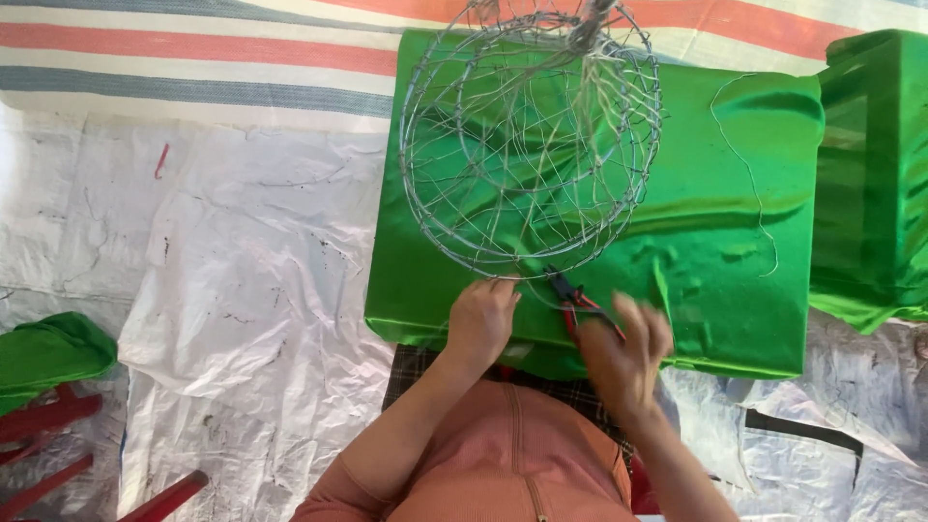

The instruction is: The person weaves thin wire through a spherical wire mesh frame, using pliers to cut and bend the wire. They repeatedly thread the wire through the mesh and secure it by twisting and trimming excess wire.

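Gripping the rim of the wire basket (530, 145) on the green table (735, 290) with your left hand (480, 319), fingers curled, while your right hand (626, 353) closes around the red pliers (570, 295), you risk a slip that lets springy wire ends jab your fingers.
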